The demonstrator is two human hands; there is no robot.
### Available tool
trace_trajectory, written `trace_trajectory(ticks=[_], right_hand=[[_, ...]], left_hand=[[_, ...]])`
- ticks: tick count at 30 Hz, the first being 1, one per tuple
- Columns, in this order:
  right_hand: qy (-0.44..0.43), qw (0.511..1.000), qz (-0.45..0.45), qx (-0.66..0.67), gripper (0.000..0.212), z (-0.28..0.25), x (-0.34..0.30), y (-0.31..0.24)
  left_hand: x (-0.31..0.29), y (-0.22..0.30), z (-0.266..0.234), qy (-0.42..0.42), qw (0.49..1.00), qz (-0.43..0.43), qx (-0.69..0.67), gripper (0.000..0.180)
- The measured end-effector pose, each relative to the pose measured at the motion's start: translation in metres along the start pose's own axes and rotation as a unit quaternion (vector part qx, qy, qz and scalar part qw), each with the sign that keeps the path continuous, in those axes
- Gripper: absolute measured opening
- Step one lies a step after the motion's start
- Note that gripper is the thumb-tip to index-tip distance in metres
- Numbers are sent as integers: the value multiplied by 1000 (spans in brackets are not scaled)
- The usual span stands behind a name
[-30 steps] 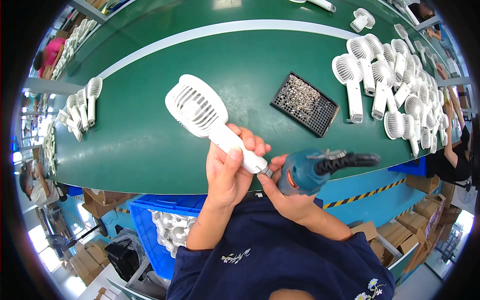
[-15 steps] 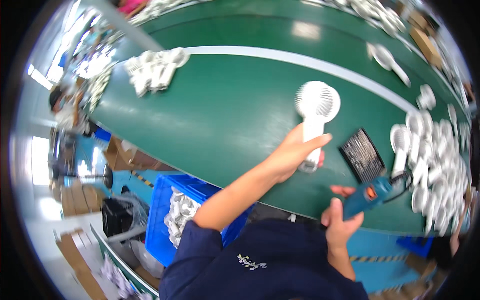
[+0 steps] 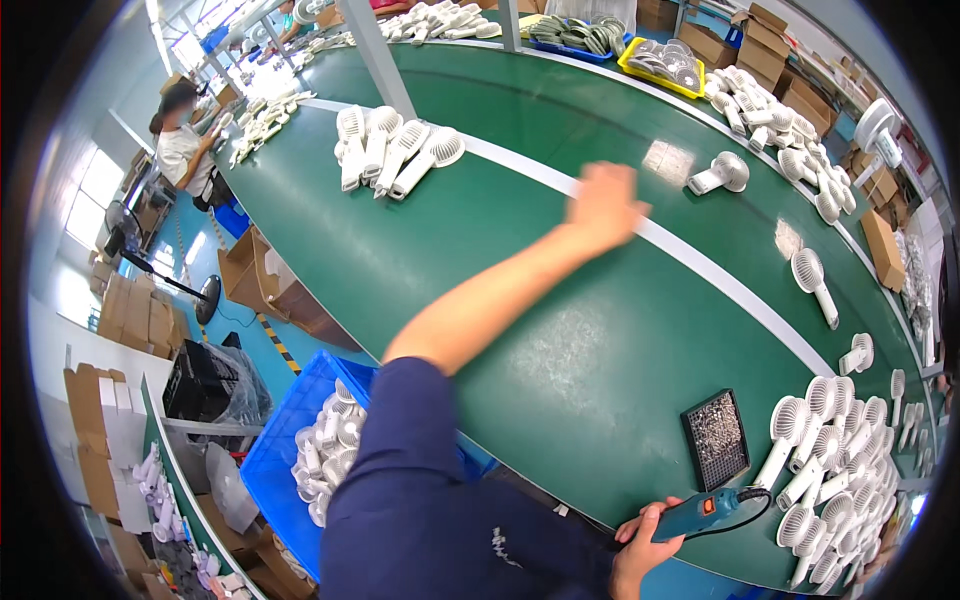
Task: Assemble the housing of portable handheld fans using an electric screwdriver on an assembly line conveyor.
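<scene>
My left hand (image 3: 605, 207) is stretched over the white strip (image 3: 700, 265) that runs along the green table. It is smeared by motion, its fingers do not show clearly, and no fan shows in it. Just beyond it to the right, a white handheld fan (image 3: 722, 174) lies on the green surface. Low on the right, at the near table edge, my right hand (image 3: 645, 545) is closed around a teal power screwdriver (image 3: 698, 512) with an orange switch and a black cord. Above that tool sits a black tray (image 3: 716, 440) of small screws.
White fans are piled (image 3: 835, 470) at the right edge, with a smaller group (image 3: 390, 150) at far left. A blue bin (image 3: 275, 455) of fan parts stands below the table on the left. A metal post (image 3: 375, 55) and yellow tray (image 3: 640, 68) are farther back.
My left hand has moved away from me across the table and let go of the fan it held; a fan now lies beyond it. The right hand keeps the screwdriver. The view has shifted.
</scene>
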State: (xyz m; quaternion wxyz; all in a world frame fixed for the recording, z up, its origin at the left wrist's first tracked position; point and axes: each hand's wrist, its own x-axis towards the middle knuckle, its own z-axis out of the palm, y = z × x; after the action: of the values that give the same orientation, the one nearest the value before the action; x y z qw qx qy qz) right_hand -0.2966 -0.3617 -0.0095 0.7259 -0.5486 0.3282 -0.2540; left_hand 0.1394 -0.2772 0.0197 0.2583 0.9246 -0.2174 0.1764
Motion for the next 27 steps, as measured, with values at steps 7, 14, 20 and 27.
trace_trajectory(ticks=[7, 14, 20, 27], right_hand=[[-103, 990, -34, -94, 36, -9, -4, 15], [-124, 983, -48, -129, 32, -7, -2, 15], [-58, 994, -30, -90, 35, -7, -8, 7], [-113, 987, -30, -109, 37, -2, -8, 7]], left_hand=[[-48, -252, -143, 20, 936, -197, 290, 55], [-45, -291, -126, -56, 941, -155, 295, 69], [-77, -125, -78, -14, 969, -10, 246, 52], [-191, 21, -97, -186, 978, -5, 92, 53]])
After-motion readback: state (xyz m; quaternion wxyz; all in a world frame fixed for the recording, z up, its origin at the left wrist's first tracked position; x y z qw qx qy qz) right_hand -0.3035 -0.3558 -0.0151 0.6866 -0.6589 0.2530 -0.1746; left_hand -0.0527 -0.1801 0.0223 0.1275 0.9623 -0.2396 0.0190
